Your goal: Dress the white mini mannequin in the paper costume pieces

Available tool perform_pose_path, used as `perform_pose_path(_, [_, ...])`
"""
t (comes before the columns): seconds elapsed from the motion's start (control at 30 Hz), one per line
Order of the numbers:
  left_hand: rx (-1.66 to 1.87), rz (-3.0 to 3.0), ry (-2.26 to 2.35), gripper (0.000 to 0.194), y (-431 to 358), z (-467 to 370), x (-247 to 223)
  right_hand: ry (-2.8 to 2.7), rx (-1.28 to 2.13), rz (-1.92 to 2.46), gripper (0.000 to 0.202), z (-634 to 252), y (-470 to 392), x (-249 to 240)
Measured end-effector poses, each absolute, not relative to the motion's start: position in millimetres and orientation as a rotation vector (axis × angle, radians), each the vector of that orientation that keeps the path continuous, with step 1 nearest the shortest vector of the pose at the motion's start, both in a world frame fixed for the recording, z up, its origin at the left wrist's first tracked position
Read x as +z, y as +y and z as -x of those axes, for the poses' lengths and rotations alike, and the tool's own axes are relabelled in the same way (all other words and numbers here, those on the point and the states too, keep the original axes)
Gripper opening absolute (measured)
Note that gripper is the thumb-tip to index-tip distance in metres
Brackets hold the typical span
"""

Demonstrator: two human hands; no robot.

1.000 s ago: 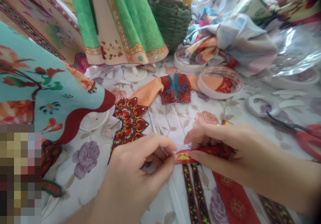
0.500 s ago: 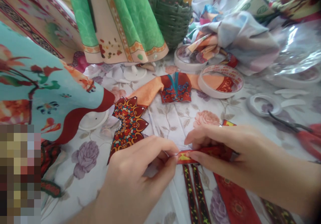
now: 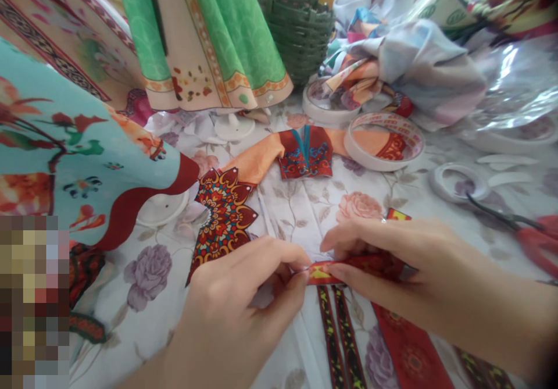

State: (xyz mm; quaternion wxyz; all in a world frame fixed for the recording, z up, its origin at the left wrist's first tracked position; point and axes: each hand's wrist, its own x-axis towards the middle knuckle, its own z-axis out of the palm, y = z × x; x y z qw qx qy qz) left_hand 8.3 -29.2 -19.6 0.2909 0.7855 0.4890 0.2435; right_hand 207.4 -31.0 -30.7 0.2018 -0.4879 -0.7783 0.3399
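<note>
At the bottom edge, two dark strips (image 3: pixel 328 331) with yellow marks run side by side down the flowered cloth (image 3: pixel 117 319). To their right lies a red panel (image 3: pixel 410 348), partly under the right hand (image 3: pixel 405 261).

The left hand (image 3: pixel 244 290) is closed to a pinch, thumb and forefinger meeting on the left end of a red band (image 3: pixel 320 273) with a yellow pattern. The right hand is partly closed: its thumb lies on the band, the other fingers curl behind, and the forefinger tip stands apart from the thumb. The band stretches between the two hands, above the dark strips, and goes on under the right hand.

Just beyond the left hand lies a pointed, patterned piece (image 3: pixel 224 214). At the right edge are red-handled scissors (image 3: pixel 540 246), their dark end by a small white ring (image 3: pixel 440 182). A blue skirt (image 3: pixel 108 145) with a dark red hem spreads at the left.

Farther on lies a red top (image 3: pixel 305 156) with orange sleeves; a larger white ring (image 3: pixel 383 162) sits over its right-hand sleeve. Behind are a green skirt (image 3: pixel 238 40), a dark green basket (image 3: pixel 299 34) and a pale heap of fabric (image 3: pixel 427 69), with clear plastic (image 3: pixel 518 92) beside it.
</note>
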Motion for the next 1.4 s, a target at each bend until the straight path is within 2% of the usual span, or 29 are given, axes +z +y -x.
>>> perform_pose_path(0.87, [0.798, -2.231, 1.255, 0.013, -29.0, -9.2, -19.7, -2.237, 0.732, 1.285, 0.01, -207.1, -32.1, -31.1])
perform_pose_path(1.4, [0.794, -2.263, 1.269, 0.013, -30.6, -7.7, -22.2, -2.239, 0.732, 1.302, 0.008, -206.8, -33.6, -32.1])
